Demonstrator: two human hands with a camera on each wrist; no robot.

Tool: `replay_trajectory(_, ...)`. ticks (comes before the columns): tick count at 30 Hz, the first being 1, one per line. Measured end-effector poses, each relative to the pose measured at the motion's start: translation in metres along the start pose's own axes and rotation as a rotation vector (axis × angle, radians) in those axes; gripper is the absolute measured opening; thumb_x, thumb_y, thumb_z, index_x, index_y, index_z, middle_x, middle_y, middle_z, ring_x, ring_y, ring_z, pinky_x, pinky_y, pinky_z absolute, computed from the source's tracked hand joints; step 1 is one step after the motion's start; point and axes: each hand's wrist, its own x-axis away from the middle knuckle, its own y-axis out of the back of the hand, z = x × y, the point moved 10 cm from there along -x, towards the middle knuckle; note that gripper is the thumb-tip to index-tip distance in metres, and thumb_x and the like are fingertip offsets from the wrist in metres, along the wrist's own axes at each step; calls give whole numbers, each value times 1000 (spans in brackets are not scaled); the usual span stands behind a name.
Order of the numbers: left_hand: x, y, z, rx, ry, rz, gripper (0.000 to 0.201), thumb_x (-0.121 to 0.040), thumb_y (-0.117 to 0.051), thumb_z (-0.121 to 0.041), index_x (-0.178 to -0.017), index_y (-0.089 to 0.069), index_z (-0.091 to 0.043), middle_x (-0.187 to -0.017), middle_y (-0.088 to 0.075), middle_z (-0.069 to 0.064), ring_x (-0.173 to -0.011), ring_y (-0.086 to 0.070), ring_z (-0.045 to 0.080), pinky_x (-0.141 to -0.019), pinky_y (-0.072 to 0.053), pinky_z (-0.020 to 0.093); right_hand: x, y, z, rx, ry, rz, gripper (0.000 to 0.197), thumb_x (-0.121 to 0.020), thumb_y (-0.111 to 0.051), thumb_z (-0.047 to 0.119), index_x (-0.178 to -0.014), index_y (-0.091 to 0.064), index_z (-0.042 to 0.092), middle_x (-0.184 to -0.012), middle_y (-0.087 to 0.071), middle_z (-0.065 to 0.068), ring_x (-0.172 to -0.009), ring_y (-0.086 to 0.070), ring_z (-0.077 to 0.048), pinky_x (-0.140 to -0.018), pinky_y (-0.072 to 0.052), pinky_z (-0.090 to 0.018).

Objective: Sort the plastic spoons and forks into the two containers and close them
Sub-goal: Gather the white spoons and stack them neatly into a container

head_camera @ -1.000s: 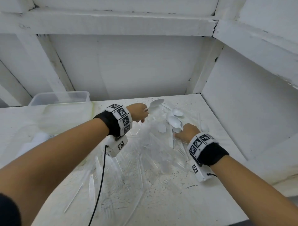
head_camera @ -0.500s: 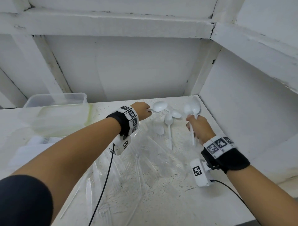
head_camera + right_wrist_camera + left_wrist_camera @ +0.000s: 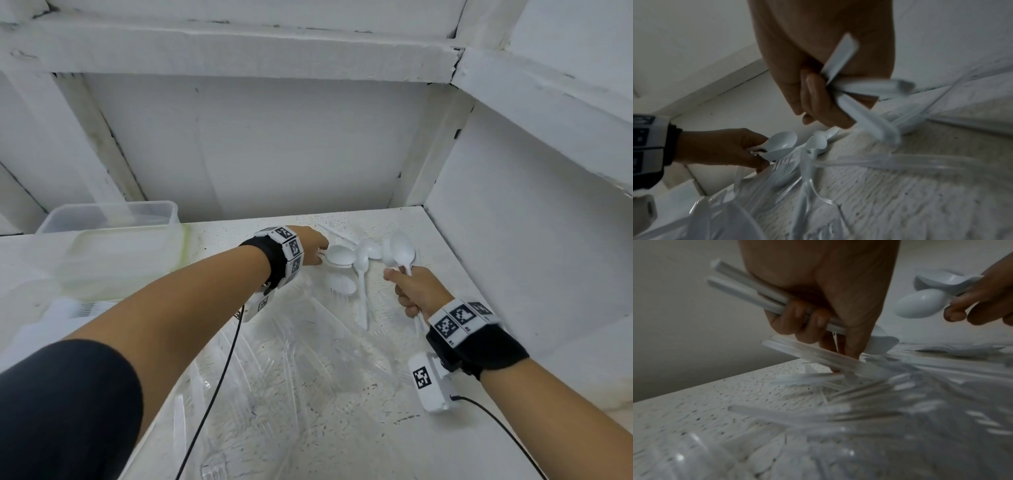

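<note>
The left hand (image 3: 310,248) reaches over the far part of the white speckled tabletop (image 3: 342,428), its fingers (image 3: 809,321) curled round a small bunch of white plastic spoons (image 3: 339,256); the handles jut out behind the palm in the left wrist view, and the bowls lie just past the fingertips. The right hand (image 3: 416,291) is raised a little above the tabletop, fist closed round several more white plastic spoons (image 3: 402,253), whose bowls stand upright above the knuckles while the handles splay out below the palm. Between the two hands, loose white spoons (image 3: 361,265) lie on the tabletop. Nearer the person spreads a heap of clear plastic forks (image 3: 291,359), overlapping one another; blur makes it hard to tell single pieces apart, and some may be other cutlery. At the far left of the tabletop stands a clear rectangular plastic container (image 3: 109,214), open at the top, and just in front of it a second clear container with a greenish rim (image 3: 130,253), blurred. Black cables (image 3: 219,377) run from the wrist-worn cameras.
</note>
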Motion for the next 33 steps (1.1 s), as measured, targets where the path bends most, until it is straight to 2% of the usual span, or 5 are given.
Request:
replay_trajectory(5,3,-13,11,13,46,69,22,-91,-50,-21,-109,-56,-10,-111,-58,8,-89,-47,21,-72,-33,26,-18,-10,12,369,58,-105,30,-87,-53,15,-60,-41,13,-58,-39,-3,-53,-38,-17,-51,-32,-24)
replay_trajectory(9,8,-15,16,95,57,34,24,-92,-47,-17,-110,-59,-5,-112,-64,9,-105,-57,26,-76,-38,27,-26,-28,18,561,69,-98,25,-88,-55,21,-67,-47,11,-63,-47,-2,-58,-46,-17,-53,-35,-24)
replay_trajectory(17,11,-16,28,198,82,-32,14,-94,-44,-17,-94,-56,-11,-83,-53,2,-81,-48,19,-54,-30,22,-27,-36,18,515,40,-73,15,-85,-61,17,-77,-53,7,-72,-53,-6,-63,-50,-19,-50,-34,-23)
replay_trajectory(22,6,-8,25,256,106,-75,33,-90,-50,-23,-59,-42,-16,-59,-41,-2,-54,-38,12,-48,-25,19,-24,-23,8,265,22,-49,23,-85,-59,10,-64,-49,10,-65,-52,-8,-44,-38,-15,-36,-30,-20)
replay_trajectory(33,8,-23,6,65,70,103,13,-85,-61,-26,-91,-58,-14,-86,-54,3,-78,-50,19,-54,-33,22,-16,0,12,8,106,-166,11,-79,-66,9,-74,-57,14,-64,-45,1,-54,-37,-12,-34,-39,-16)
